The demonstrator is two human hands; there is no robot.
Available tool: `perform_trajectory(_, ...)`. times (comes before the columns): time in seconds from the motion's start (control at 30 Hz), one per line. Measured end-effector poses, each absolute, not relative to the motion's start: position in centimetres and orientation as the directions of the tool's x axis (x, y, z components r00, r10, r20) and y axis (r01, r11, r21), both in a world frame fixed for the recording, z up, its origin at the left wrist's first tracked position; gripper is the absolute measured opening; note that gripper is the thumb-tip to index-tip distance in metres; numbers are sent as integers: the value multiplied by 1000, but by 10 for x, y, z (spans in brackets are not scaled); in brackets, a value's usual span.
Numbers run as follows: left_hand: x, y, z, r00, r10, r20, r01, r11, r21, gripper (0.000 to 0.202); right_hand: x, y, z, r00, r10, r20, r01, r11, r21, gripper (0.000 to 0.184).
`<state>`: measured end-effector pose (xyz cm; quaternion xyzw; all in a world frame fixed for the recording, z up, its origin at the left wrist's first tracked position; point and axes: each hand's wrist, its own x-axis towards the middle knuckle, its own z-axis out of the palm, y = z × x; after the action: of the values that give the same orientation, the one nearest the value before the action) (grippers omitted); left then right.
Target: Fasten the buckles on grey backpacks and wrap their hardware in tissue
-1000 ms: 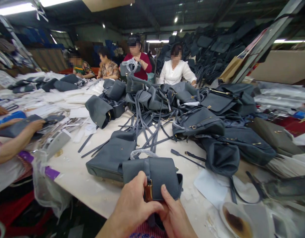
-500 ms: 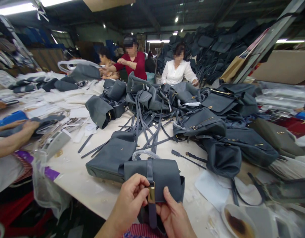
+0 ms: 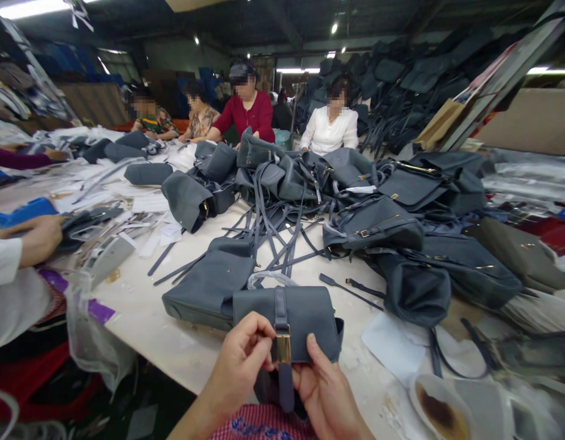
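At the table's near edge I hold a grey-blue leather bag (image 3: pixel 305 315) by its flap. My left hand (image 3: pixel 239 366) pinches the gold buckle (image 3: pixel 282 347) and the strap that runs down the flap's middle. Thumb on the flap's lower edge, my right hand (image 3: pixel 326 394) grips the bag from below. The strap's free end hangs down between my hands. A second grey bag (image 3: pixel 209 284) lies flat just behind and to the left.
A heap of grey bags and loose straps (image 3: pixel 356 201) covers the middle and right of the white table (image 3: pixel 140 318). Several people sit at the far side; a co-worker's arm (image 3: pixel 21 241) rests at the left. A stained dish (image 3: pixel 441 406) sits at lower right.
The flap's strap has come down through the buckle, which now shows its gold face. My fingers shifted onto it. The person in red put down the bag that was being passed across.
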<state>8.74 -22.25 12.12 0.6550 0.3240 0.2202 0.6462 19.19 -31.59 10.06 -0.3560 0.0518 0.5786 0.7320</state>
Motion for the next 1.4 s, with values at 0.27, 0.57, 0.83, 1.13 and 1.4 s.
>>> perform_trajectory(0.27, 87, -231, 134, 662, 744, -88, 539, -391, 746, 36, 189, -314, 107, 340, 805, -487, -890, 109, -443, 51)
perform_trajectory(0.57, 83, -228, 129, 828, 374, 417, 130, -853, 506, 10, 191, -315, 117, 384, 790, -478, -856, 110, -505, 35)
perform_trajectory(0.83, 80, -232, 118, 794, 131, 593, 75, -990, 119, 22, 187, -307, 124, 390, 813, -433, -845, 128, -520, 30)
perform_trajectory(1.13, 87, -222, 122, 865, 81, 495, 115, -993, -38, 35, 183, -305, 119, 404, 790, -461, -842, 123, -526, 28)
perform_trajectory(1.4, 78, -202, 121, 766, 513, 387, 350, -838, 419, 23, 186, -304, 126, 387, 762, -519, -862, 98, -498, 57)
